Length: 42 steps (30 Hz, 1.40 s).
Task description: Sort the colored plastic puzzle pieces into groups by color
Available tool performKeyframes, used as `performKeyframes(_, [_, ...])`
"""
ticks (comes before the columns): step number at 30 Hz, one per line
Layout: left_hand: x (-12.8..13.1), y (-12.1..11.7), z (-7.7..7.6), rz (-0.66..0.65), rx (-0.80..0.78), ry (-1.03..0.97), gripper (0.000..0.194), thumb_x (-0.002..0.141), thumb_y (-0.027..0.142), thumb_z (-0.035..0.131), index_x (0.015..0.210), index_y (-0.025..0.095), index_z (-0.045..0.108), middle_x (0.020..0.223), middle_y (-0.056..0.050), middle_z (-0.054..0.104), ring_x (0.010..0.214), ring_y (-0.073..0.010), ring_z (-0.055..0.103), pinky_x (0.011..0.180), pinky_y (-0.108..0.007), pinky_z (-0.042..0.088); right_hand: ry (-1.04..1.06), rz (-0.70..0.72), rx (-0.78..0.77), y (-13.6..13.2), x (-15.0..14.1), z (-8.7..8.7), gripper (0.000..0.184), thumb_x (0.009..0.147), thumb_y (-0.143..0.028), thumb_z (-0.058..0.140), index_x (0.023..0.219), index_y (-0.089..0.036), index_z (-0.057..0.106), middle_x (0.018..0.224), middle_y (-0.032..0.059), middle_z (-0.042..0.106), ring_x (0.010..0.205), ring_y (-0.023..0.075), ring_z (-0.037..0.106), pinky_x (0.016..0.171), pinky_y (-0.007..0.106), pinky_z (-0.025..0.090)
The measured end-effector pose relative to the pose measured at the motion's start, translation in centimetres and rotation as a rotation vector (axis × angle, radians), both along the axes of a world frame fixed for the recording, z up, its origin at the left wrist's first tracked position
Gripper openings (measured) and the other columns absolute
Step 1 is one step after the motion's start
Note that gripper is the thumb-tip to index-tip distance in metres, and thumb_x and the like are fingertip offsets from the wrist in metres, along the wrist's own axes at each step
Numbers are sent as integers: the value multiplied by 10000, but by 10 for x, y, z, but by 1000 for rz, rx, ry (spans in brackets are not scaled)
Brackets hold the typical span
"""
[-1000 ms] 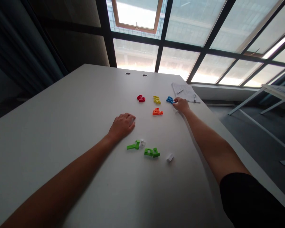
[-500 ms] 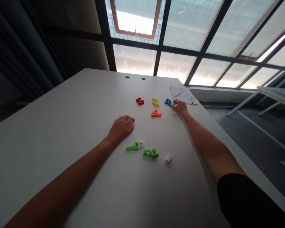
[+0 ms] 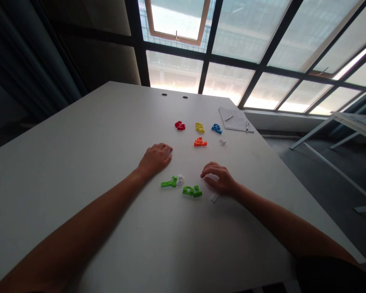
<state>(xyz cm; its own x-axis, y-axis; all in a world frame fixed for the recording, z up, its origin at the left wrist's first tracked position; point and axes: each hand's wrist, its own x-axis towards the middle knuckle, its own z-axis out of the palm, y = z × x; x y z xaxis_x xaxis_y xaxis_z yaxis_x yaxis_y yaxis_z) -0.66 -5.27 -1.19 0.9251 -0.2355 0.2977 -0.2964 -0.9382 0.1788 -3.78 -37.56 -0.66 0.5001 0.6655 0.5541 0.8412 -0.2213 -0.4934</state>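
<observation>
My left hand [image 3: 156, 158] rests on the table with its fingers curled in. A small pale patch shows between thumb and fingertips; I cannot make out what it is. Over the table to the right, my right hand [image 3: 218, 178] has thumb and fingers curved apart, with nothing between them. Left of it lie a green plastic piece [image 3: 169, 182] against a white piece [image 3: 180, 180], and two green pieces, a ring-like one [image 3: 188, 190] and an angled one [image 3: 197, 191]. A white block [image 3: 214, 198] lies just below the right hand, partly hidden by it.
Farther back on the white table [image 3: 110, 122] lie red [image 3: 179, 125], yellow [image 3: 199, 127], blue [image 3: 216, 128] and orange [image 3: 200, 142] plastic pieces. A small white piece [image 3: 222, 142] is near the orange one. Paper sheets [image 3: 236, 119] with pens lie by the right edge.
My right hand has come back from beside the blue piece to near the green pieces. A small white piece now shows where that hand was. My left hand has stayed put.
</observation>
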Motion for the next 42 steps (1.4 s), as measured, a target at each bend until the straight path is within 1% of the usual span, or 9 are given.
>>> performKeyframes(3, [0,1,-1,-12,1,-7,360,1000,322,506,1284,232,709,1323,-132,705,1178,-320,638,1000,-502,534,12,198,-90,2,-12,13,100,984,-321,701,1048,-253,738,1014,71,782,1023,246,690,963,448,519])
performKeyframes(6, [0,2,0,-24,1,-17,359,1001,319,503,1278,230,713,1317,-134,710,1179,-318,641,1008,-496,534,-3,246,-184,3,-11,19,85,986,-313,701,1047,-277,749,1083,69,792,1081,249,690,1010,463,506])
performKeyframes(13, [1,2,1,-22,-7,-13,353,992,328,519,1268,242,722,1303,-132,712,1174,-314,644,1015,-493,528,-76,110,-247,-2,1,9,96,996,-315,720,1067,-271,768,1071,69,806,1077,247,709,996,452,516])
performKeyframes(21, [0,1,2,-18,-5,-11,343,993,324,524,1258,235,724,1296,-139,712,1172,-316,643,997,-488,532,-59,-202,-202,-1,21,-6,139,1027,-300,659,1092,-258,774,1161,93,797,1084,268,717,984,482,521])
performKeyframes(24, [0,0,3,-10,-3,-5,339,991,319,529,1259,237,719,1301,-138,712,1168,-317,644,986,-490,533,-23,-190,-171,1,24,-7,176,1000,-302,699,1160,-256,758,1198,95,786,1120,275,708,1010,499,518])
performKeyframes(28, [0,0,2,3,3,-3,333,991,317,532,1260,243,715,1299,-130,712,1177,-321,641,988,-495,530,-42,-71,-226,9,22,0,164,998,-337,724,1149,-284,763,1217,87,781,1135,277,701,1024,504,506])
performKeyframes(32, [0,0,2,0,-10,-8,332,995,316,534,1265,247,714,1301,-127,709,1192,-319,638,1003,-488,524,-88,-25,-275,21,23,5,202,990,-388,751,1163,-283,761,1213,89,782,1113,279,701,994,486,503])
performKeyframes(38, [0,0,0,5,-31,-6,324,987,309,556,1263,259,718,1299,-122,706,1196,-317,634,1016,-485,515,-154,-60,-300,42,37,1,146,1043,-328,662,1095,-257,779,1116,97,798,1017,261,695,937,443,489])
performKeyframes(42, [0,0,1,6,-24,0,333,989,313,553,1272,246,715,1301,-124,707,1200,-319,631,1012,-490,517,-185,-153,-357,60,61,2,148,1036,-269,651,1091,-239,785,1102,93,800,1027,267,674,960,425,459])
